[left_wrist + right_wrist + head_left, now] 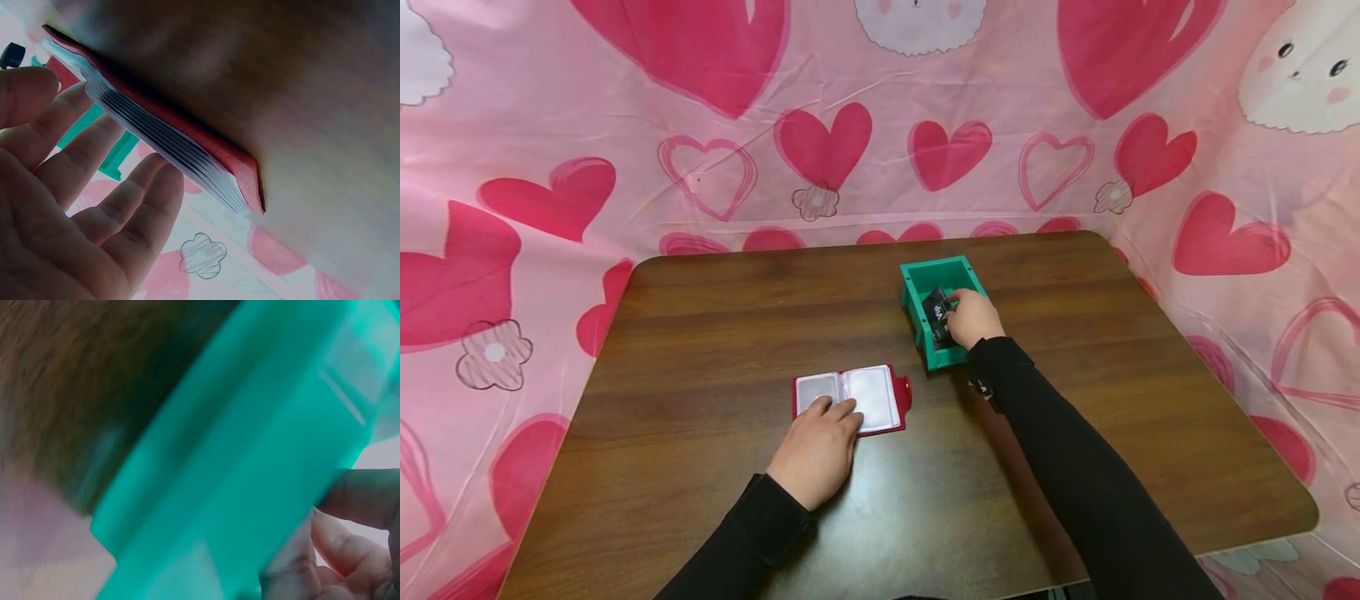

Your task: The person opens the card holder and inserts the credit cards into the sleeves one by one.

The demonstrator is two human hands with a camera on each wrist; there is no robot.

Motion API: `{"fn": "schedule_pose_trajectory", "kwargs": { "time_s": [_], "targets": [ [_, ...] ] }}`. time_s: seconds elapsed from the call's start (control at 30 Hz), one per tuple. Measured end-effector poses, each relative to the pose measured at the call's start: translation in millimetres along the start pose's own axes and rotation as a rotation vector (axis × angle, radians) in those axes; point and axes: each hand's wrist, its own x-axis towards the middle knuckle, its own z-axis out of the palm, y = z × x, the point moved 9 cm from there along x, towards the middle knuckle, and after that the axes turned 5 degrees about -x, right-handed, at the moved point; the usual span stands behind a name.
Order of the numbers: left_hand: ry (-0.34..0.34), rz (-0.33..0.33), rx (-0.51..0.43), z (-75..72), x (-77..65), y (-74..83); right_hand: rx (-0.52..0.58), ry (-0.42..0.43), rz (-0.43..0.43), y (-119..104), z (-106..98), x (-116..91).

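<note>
A small red card holder (901, 398) lies open on the table with its clear sleeves facing up. My left hand (817, 450) rests on its lower left part, fingers extended over the sleeves. From the side, the left wrist view shows the stacked sleeves (169, 144) just beyond the fingers. My right hand (974, 318) reaches into a green bin (934, 271) and pinches a black card (937, 312) with light lettering at its right edge. The bin's wall (250, 456) hides those fingertips in the right wrist view.
The brown wooden table (715, 333) has rounded far corners. A pink cloth (880, 167) printed with hearts hangs behind it and along both sides. The green bin stands beyond and to the right of the card holder.
</note>
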Motion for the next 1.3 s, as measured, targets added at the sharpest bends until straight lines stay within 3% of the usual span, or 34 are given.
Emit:
{"fn": "schedule_pose_trajectory", "kwargs": {
  "time_s": [0.37, 0.6, 0.77, 0.93, 1.13, 1.3],
  "targets": [
    [0.011, 0.001, 0.006, -1.3, -1.3, -0.1, 0.148, 0.149, -0.015, -3, -45, -24],
    [0.033, 0.000, 0.000, -3.4, -1.7, -0.2, 0.256, 0.223, -0.124, -33, -56, -44],
    [0.085, 0.019, -0.003, -8.1, -3.5, 1.4, 0.280, 0.113, -0.210, -63, -31, -62],
    [0.146, 0.032, -0.014, -14.0, -4.5, -2.0, 0.300, -0.055, -0.205, -78, 12, -77],
    [0.172, -0.069, -0.015, -20.6, -6.6, -16.9, 0.217, -0.208, -0.202, -88, 57, -87],
    [0.149, -0.126, -0.010, -21.2, -6.5, -25.0, 0.158, -0.248, -0.203, -91, 75, -92]
  ]
}}
